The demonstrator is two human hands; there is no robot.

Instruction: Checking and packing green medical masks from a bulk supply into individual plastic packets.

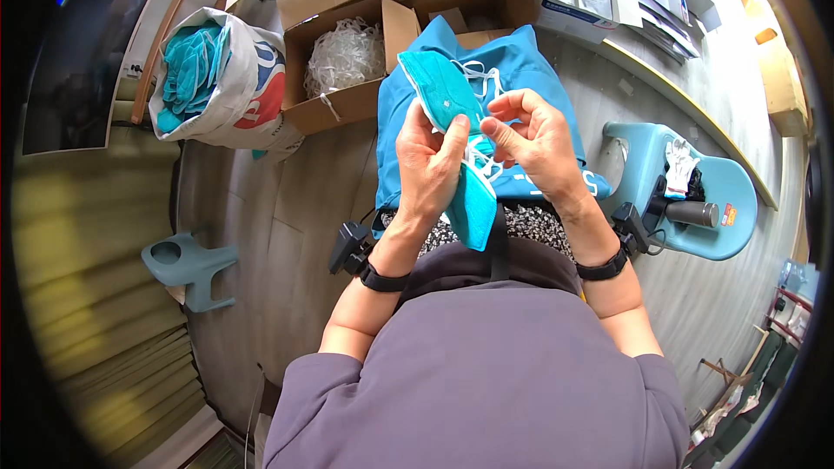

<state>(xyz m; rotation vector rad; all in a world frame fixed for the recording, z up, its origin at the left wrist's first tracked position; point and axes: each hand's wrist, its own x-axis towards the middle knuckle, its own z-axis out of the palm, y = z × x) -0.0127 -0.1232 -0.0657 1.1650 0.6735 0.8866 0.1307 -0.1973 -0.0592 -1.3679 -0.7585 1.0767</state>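
Note:
A teal folded mask (445,95) with white ear loops is held up in front of me. My left hand (427,169) grips its lower middle, thumb on the front. My right hand (532,141) pinches a white elastic loop (480,78) beside the mask's right edge. Below both hands a blue cloth (521,61) lies over my lap. Part of the mask hangs down under my left hand (473,213).
An open cardboard box (343,56) of white loops stands ahead on the left. A white sack (217,78) holds several teal masks. A blue stool (695,187) to the right carries white gloves and a dark bottle. A small blue stool (187,265) stands at left.

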